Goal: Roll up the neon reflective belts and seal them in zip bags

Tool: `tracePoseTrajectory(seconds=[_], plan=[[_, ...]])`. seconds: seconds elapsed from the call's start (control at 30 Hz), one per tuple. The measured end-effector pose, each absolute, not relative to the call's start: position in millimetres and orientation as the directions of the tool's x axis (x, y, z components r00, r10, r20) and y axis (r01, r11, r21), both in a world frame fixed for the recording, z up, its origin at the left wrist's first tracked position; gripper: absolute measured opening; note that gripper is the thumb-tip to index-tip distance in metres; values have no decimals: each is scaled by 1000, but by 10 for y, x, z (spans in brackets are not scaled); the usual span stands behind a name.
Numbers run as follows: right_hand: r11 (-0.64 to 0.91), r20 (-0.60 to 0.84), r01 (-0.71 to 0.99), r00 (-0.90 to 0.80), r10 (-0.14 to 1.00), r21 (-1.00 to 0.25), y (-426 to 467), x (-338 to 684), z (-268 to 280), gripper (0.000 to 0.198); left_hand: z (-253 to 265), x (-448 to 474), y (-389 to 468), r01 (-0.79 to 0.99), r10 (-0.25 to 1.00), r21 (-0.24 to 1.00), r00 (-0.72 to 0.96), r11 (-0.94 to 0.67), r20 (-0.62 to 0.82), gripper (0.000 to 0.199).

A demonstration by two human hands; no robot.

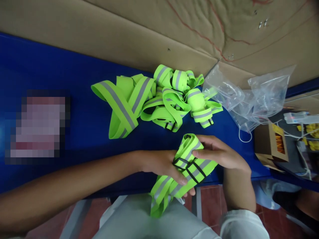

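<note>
a folded neon strap (185, 166) with grey stripes and black buckles sits at the desk's near edge, its tail hanging down past the edge toward the lap. the left hand (161, 164) grasps it from the left, fingers wrapped under the fold; the right hand (216, 154) pinches its top right end. beyond them, a pile of straps (159, 101) lies mid-desk, well apart from the hands, with bare blue desk (74, 83) stretching to the left of it. clear bags (249, 99) lie near the right edge, touching the pile's right side. a cardboard wall (124, 30) closes the far edge. a small box (271, 142) stands off the desk's right edge.
</note>
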State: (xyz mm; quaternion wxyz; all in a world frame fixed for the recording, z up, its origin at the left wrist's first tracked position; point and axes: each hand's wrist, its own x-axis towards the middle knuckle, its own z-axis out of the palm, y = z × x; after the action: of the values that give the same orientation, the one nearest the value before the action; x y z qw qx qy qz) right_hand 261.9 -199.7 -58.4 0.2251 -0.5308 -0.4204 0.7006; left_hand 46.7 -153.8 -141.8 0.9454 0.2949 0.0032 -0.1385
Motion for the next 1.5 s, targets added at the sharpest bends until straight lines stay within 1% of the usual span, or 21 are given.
tracePoseTrajectory(seconds=[0.1,0.2,0.27,0.37,0.43,0.47,0.5,0.53,0.57,0.6,0.63,0.67,0.73,0.8,0.87,0.9,1.03,1.1,1.2,1.33,1.5], plan=[[-580,-561,52,-340,755,-813,-2006,2658,-543,30,-1437,471,-1541,255,-258,604,962,755,-84,34],[-620,-579,-29,-326,747,-784,-2001,2700,-523,31,-1381,476,-1501,208,-261,645,965,736,-13,37],[-652,-598,-88,-321,734,-753,-1981,2712,-549,34,-1304,470,-1451,166,-260,688,965,707,34,35],[-719,-634,-148,-374,676,-679,-1922,2686,-662,44,-1189,448,-1375,97,-247,800,967,593,66,33],[-721,-624,-136,-409,666,-679,-1877,2646,-757,53,-1162,432,-1351,50,-204,851,977,522,68,33],[-690,-603,-111,-402,689,-715,-1860,2625,-798,59,-1169,428,-1349,33,-168,862,984,506,61,34],[-629,-566,-69,-369,737,-774,-1850,2605,-828,63,-1187,426,-1353,20,-131,864,990,502,53,34],[-534,-506,-3,-311,804,-846,-1849,2590,-845,64,-1212,427,-1360,10,-96,862,994,506,45,35],[-414,-425,96,-245,871,-905,-1858,2581,-845,59,-1240,431,-1367,4,-69,859,997,512,36,36],[-291,-333,215,-196,922,-932,-1877,2576,-831,49,-1267,438,-1372,0,-48,858,998,514,28,38],[-185,-253,327,-179,951,-927,-1903,2576,-804,37,-1288,446,-1375,-2,-32,859,999,512,22,39],[-105,-202,414,-195,960,-904,-1935,2578,-770,31,-1303,455,-1374,-4,-21,865,1000,502,18,40],[-24,-192,509,-280,941,-860,-2002,2577,-704,36,-1313,472,-1367,-23,5,880,1000,474,23,41],[-1,-223,548,-339,914,-836,-2057,2552,-674,52,-1309,487,-1360,-59,32,884,998,464,50,39],[-11,-243,577,-326,914,-817,-2085,2501,-687,67,-1306,497,-1361,-83,54,883,996,463,66,34],[-30,-252,579,-306,918,-814,-2089,2472,-703,69,-1309,498,-1364,-83,57,885,996,459,64,31],[-110,-283,530,-258,924,-841,-2063,2384,-737,57,-1329,477,-1375,-18,53,880,999,475,-8,24],[-124,-285,516,-244,927,-848,-2052,2377,-718,53,-1326,460,-1377,34,56,842,996,539,-76,25],[-148,-282,513,-193,940,-845,-2060,2414,-672,50,-1308,447,-1384,129,-5,766,987,630,-162,30],[-170,-271,483,-148,951,-859,-2086,2500,-631,46,-1316,453,-1403,189,-97,743,981,642,-165,36],[-243,-332,409,-160,930,-880,-2058,2574,-615,43,-1364,447,-1372,186,-122,760,983,623,-140,33]])
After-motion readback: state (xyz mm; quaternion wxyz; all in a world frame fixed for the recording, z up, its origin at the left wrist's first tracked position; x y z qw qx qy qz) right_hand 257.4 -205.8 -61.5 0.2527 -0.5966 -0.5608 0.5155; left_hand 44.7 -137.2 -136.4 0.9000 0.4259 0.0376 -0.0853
